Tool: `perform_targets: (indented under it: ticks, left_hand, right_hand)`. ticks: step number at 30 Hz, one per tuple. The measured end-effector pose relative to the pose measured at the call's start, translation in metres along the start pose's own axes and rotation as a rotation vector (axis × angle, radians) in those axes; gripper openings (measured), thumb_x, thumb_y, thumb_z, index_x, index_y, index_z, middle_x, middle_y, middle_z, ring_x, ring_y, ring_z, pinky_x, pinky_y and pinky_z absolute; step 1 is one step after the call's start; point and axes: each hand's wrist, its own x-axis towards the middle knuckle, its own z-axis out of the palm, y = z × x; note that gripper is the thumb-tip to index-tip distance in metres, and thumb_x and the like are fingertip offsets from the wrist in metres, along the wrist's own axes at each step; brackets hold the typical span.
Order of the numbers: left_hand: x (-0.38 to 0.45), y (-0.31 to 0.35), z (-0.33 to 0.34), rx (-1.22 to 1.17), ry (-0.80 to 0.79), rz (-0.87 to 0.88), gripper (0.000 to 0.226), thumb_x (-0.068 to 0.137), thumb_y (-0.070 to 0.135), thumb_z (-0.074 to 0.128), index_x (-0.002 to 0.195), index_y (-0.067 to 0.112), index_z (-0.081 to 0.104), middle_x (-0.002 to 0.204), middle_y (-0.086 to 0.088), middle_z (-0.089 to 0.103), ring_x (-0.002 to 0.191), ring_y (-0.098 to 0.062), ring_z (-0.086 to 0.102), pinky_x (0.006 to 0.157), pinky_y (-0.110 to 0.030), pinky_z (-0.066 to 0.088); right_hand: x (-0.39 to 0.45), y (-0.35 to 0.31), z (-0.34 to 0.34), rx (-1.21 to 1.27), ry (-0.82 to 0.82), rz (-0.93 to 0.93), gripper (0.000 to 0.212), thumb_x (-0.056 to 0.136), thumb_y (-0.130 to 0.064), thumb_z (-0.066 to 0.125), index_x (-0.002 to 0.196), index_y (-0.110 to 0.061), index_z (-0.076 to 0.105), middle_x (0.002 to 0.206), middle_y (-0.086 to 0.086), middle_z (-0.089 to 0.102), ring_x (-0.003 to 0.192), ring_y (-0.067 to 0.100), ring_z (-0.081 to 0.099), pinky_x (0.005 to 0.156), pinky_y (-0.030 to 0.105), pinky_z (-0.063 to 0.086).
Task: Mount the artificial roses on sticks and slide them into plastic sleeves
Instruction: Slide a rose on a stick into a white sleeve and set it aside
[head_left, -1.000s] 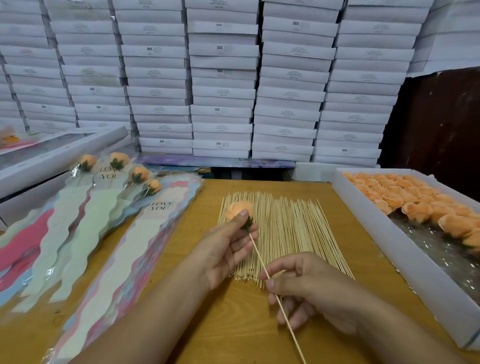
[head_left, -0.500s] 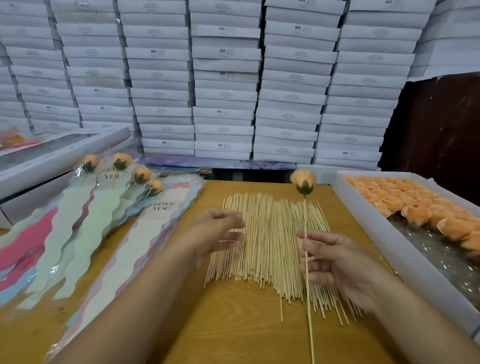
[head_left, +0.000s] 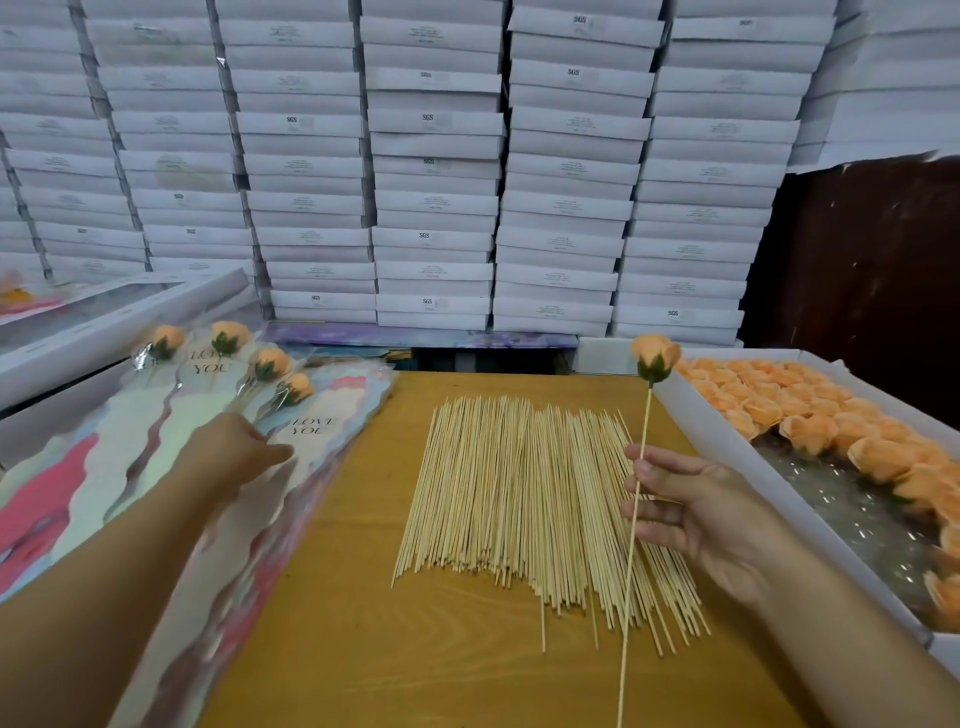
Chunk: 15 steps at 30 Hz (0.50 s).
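— While my right hand (head_left: 696, 512) pinches the stick (head_left: 635, 509) upright, its rose (head_left: 655, 357) mounted on top, which step is this?

— Sleeving, I judge. My left hand (head_left: 244, 449) rests on the top plastic sleeve (head_left: 306, 441), fingers hidden, so its grip I cannot tell; next it must open the mouth.

— Counts?

— Four sleeved roses (head_left: 270, 362); loose sticks (head_left: 524, 499) on the tabletop (head_left: 363, 649) too many to count.

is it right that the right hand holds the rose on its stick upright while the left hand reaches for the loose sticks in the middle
Not quite. The head view shows the left hand reaching onto the plastic sleeves on the left side, not the loose sticks. The rest holds: the right hand holds the rose upright on its stick.
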Motion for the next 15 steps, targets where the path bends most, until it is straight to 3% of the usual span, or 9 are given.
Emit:
perform_targets:
  ticks: [2, 5, 12, 15]
  left_hand:
    - [0.002, -0.008, 0.001, -0.059, -0.017, -0.058, 0.044, 0.081, 0.027, 0.083, 0.056, 0.003, 0.055, 0.049, -0.01, 0.049, 0.048, -0.025, 0.047, 0.051, -0.028, 0.033]
    - [0.004, -0.011, 0.003, -0.116, -0.063, -0.11, 0.047, 0.079, 0.024, 0.085, 0.059, 0.004, 0.048, 0.051, -0.009, 0.043, 0.052, -0.026, 0.041, 0.054, -0.03, 0.029]
    - [0.013, -0.024, 0.004, -0.153, -0.065, -0.165, 0.036, 0.075, 0.02, 0.089, 0.084, -0.01, 0.07, 0.068, -0.019, 0.059, 0.061, -0.029, 0.052, 0.062, -0.032, 0.039]
    - [0.013, -0.024, 0.003, -0.163, -0.033, -0.168, 0.031, 0.075, 0.016, 0.088, 0.079, -0.008, 0.069, 0.068, -0.02, 0.059, 0.062, -0.028, 0.051, 0.064, -0.033, 0.038]
  right_hand:
    - [0.001, 0.001, 0.0, -0.004, -0.009, 0.0, 0.027, 0.084, -0.004, 0.065, 0.11, -0.006, 0.069, 0.072, 0.008, 0.071, 0.057, 0.021, 0.071, 0.041, 0.028, 0.057]
    - [0.003, 0.003, -0.001, -0.009, -0.012, 0.003, 0.023, 0.088, -0.003, 0.064, 0.11, -0.006, 0.069, 0.072, 0.008, 0.071, 0.058, 0.021, 0.071, 0.042, 0.028, 0.057]
    - [0.004, 0.005, -0.002, -0.008, -0.021, 0.0, 0.028, 0.083, -0.005, 0.067, 0.111, -0.005, 0.069, 0.073, 0.009, 0.07, 0.058, 0.021, 0.071, 0.042, 0.028, 0.057]
    - [0.005, 0.005, -0.001, -0.016, -0.026, -0.002, 0.033, 0.078, -0.007, 0.069, 0.111, -0.005, 0.069, 0.075, 0.009, 0.07, 0.059, 0.021, 0.071, 0.042, 0.028, 0.057]
